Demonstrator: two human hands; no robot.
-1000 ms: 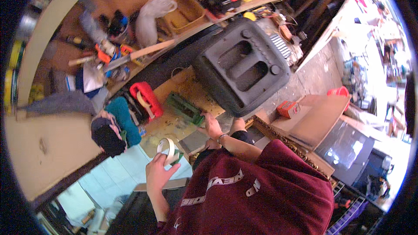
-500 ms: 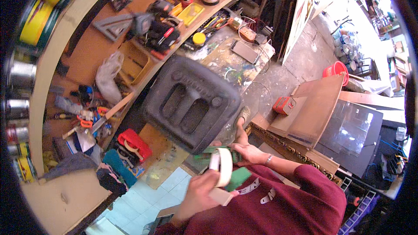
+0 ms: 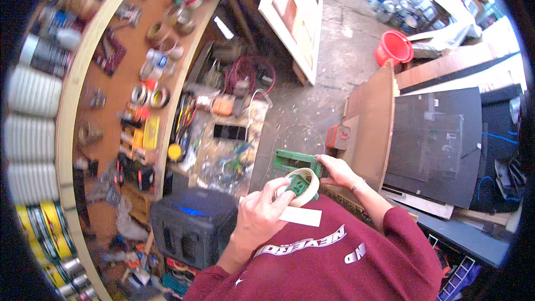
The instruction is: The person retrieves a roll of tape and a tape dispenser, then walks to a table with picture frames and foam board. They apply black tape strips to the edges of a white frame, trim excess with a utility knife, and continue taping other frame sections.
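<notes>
Plainly, the left grip (image 3: pixel 259 212) pinches a cream tape roll (image 3: pixel 313 185); the right grip (image 3: pixel 337 173) clasps a green, possibly plastic frame (image 3: pixel 295 155).

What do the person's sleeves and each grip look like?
The loose maroon sleeves leave much of the forearms bare. The left grip and right grip wear no gloves. A thin, silvery band circles the right wrist; none shows on the left. The sleeves belong to a maroon top with white lettering on the front.
</notes>
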